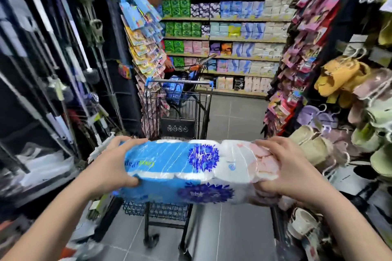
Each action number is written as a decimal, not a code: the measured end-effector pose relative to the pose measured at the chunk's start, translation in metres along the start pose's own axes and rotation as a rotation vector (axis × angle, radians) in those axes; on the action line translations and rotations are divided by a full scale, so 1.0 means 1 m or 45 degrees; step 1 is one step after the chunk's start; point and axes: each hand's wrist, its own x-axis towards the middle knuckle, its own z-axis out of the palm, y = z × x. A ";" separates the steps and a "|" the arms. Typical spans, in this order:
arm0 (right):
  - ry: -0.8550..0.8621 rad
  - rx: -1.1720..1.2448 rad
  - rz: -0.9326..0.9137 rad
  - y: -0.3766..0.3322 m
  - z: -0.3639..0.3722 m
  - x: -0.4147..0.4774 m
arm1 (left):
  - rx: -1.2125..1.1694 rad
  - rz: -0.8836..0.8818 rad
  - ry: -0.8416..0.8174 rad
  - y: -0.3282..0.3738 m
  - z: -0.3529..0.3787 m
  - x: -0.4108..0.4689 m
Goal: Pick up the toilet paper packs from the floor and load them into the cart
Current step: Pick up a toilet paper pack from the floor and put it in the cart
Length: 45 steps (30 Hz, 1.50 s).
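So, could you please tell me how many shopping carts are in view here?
2. The near cart stands right behind the held toilet paper pack; a second cart is farther down the aisle by the back shelves. Others may be hidden behind the racks.

We're looking from head height, forward and down a shop aisle, close over our hands [199, 167], the cart [178, 112] just ahead.

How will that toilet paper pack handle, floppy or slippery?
Toilet paper pack likely light and squashy: the right hand dents its end. Glossy film looks slippery, so the left hand clamps the other end. Held level, it shows little sag.
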 end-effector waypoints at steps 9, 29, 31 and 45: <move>-0.098 0.059 -0.112 0.068 0.033 0.130 | 0.032 -0.149 0.054 -0.008 0.015 0.088; -0.445 0.150 -0.571 0.109 0.150 0.475 | -0.064 -0.709 0.324 -0.082 0.037 0.229; -0.511 0.169 -0.640 0.107 0.174 0.505 | -0.045 -0.799 0.368 -0.086 0.044 0.226; -0.886 0.363 -1.140 0.077 0.320 0.668 | -0.001 -1.440 0.611 -0.064 0.102 0.253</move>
